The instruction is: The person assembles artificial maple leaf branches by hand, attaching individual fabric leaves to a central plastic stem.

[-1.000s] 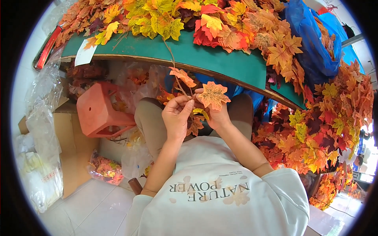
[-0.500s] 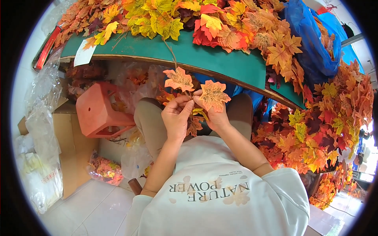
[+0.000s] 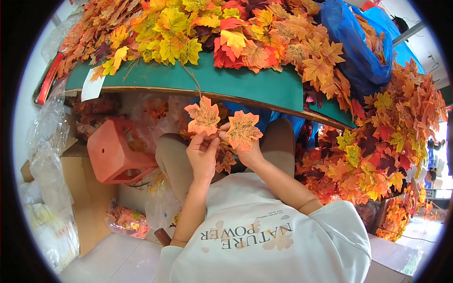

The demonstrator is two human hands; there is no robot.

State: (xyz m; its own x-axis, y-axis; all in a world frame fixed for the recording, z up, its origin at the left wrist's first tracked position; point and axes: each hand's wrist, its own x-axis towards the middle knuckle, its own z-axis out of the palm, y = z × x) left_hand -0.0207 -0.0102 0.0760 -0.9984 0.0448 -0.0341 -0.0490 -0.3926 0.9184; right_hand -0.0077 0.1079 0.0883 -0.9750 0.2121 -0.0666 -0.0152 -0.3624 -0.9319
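Both hands are together over my lap, just short of the table edge, on a small spray of artificial maple leaves. My left hand pinches a thin stem below an orange maple leaf with dark speckles. Beside it, my right hand closes its fingers behind a second orange maple leaf, which covers most of the fingertips. A darker orange leaf hangs below, between the hands. Exactly where the stems meet is hidden by the fingers.
A green-topped table bears heaped yellow, red and orange leaves, with one brown stem hanging over its edge. A blue plastic bag lies at the right. A red stool and a cardboard box stand left.
The whole view has shifted, so table and hands sit lower and further left. The left orange leaf has turned to stand more upright. Both hands keep their pinch.
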